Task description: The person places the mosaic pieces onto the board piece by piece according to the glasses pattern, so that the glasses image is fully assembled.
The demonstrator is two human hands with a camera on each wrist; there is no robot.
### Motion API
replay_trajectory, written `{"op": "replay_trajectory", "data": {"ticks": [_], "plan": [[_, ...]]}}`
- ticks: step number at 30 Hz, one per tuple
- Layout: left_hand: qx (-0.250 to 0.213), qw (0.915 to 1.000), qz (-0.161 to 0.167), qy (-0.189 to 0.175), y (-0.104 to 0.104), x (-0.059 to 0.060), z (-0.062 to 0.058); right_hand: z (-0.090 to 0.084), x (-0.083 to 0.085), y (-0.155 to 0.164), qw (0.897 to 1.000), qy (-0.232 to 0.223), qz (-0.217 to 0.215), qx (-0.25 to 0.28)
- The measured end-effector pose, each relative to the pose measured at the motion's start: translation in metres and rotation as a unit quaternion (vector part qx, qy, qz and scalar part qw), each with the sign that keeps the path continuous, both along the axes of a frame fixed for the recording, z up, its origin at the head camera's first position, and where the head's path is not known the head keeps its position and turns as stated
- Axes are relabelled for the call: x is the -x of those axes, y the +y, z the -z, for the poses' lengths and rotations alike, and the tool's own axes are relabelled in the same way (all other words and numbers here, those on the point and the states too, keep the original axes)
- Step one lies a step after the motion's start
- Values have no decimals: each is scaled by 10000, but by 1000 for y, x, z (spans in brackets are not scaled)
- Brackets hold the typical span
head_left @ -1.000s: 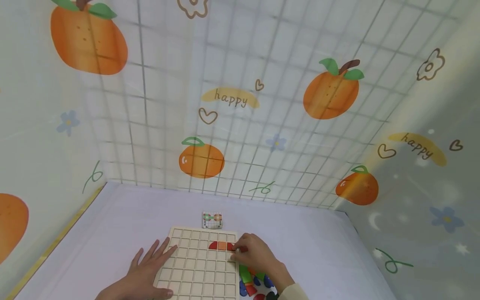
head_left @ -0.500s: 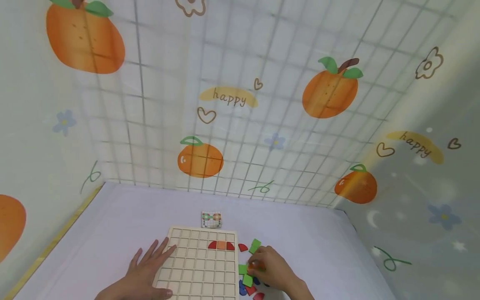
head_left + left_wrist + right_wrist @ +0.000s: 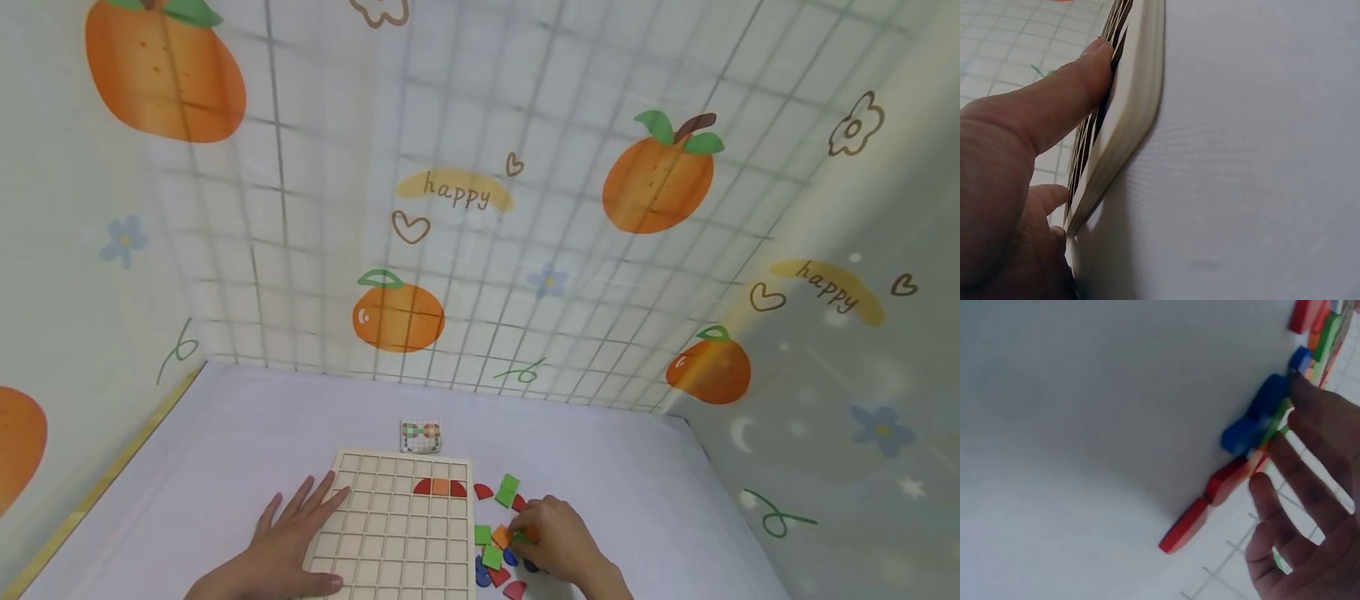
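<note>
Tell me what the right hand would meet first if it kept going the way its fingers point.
The right hand points left toward the loose tiles: probably the orange tile at its fingertips first, then the green tiles, then the wooden grid board. Depth is unclear.

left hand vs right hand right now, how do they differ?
The left hand lies flat with fingers spread on the left edge of the wooden grid board; the right hand has its fingers curled over the loose coloured pieces beside the board. The left hand touches only the board; the right hand touches only pieces, and an actual grip is not clear. Both rest low on the white table.
</note>
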State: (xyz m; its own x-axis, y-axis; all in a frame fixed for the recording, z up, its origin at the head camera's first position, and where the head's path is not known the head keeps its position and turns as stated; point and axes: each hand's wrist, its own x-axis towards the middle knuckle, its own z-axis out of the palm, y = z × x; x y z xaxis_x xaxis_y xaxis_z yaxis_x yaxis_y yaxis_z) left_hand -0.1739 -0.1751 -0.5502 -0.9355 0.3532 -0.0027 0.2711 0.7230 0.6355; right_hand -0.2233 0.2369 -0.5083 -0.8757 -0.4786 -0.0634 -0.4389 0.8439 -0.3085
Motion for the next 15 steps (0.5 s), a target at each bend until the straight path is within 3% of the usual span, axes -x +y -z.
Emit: {"op": "replay_trajectory", "data": {"ticks": [6,11,15], "plan": [[-19,10000,8,-35,0,-1,-2,-6,-2,-1,9982,-437,384,-124],[-123,9999,50,107,0,-2,-3,-13,3,-5,9978,80,585,-299],[-201,9997,94,107,-1,-2,-3,-17,9,-17,9979,415,493,37]]}}
